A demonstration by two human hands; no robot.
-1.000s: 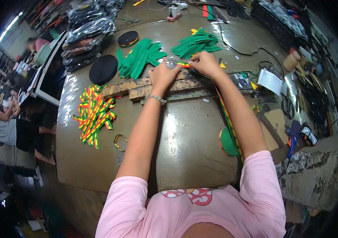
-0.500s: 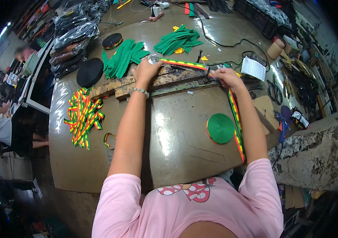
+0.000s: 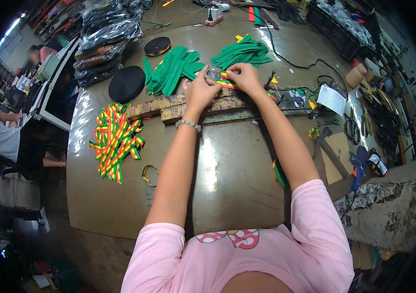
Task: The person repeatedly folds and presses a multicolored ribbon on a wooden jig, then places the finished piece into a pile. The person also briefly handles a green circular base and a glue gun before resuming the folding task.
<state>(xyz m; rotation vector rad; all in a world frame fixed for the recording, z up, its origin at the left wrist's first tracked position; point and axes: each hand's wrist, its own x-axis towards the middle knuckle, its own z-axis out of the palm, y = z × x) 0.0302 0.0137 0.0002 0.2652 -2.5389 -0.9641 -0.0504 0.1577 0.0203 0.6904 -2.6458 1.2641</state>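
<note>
A red, yellow and green striped ribbon (image 3: 226,84) lies along a scuffed wooden bar (image 3: 178,112). My left hand (image 3: 199,95), with a beaded bracelet on its wrist, has closed at the ribbon's left end, beside a small shiny piece (image 3: 213,74) too unclear to name. Close to it, my right hand (image 3: 245,78) pinches the ribbon with thumb and forefinger. An upright bolt (image 3: 270,78) stands on the bar right of that hand. My right forearm partly hides a coil of ribbon (image 3: 279,173).
Cut striped strips (image 3: 117,141) are heaped at left, near a ribbon loop (image 3: 150,176). Green strips (image 3: 173,73) lie behind the bar, beside a black roll (image 3: 127,84). Scissors (image 3: 352,128), a white paper (image 3: 331,99) and a blue glue gun (image 3: 357,172) are at right.
My right hand has moved left along the ribbon, coming close to my left hand. The ribbon stretch that hung at right is no longer visible, and the coil is now partly covered. The view has shifted.
</note>
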